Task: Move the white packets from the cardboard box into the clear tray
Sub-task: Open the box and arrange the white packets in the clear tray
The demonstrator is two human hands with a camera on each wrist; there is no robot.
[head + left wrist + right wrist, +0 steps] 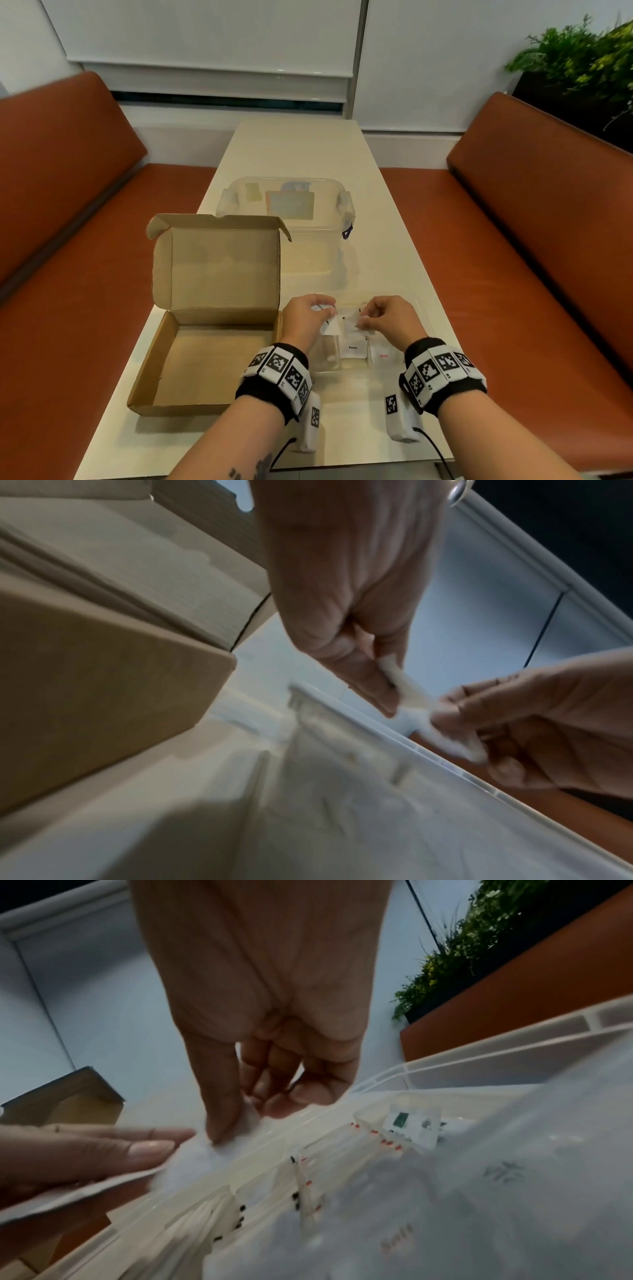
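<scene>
Both my left hand and right hand pinch small white paper packets over the clear plastic divided tray beside the emptied brown cardboard box; if I let go unevenly, I judge a packet could slip into the wrong compartment or over the rim onto the cream table.

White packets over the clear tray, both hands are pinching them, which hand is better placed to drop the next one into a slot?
Probably the right hand. It pinches a white packet directly above the clear tray and its slots, while the left hand holds the remaining packets at the tray's left edge beside the cardboard box.
</scene>
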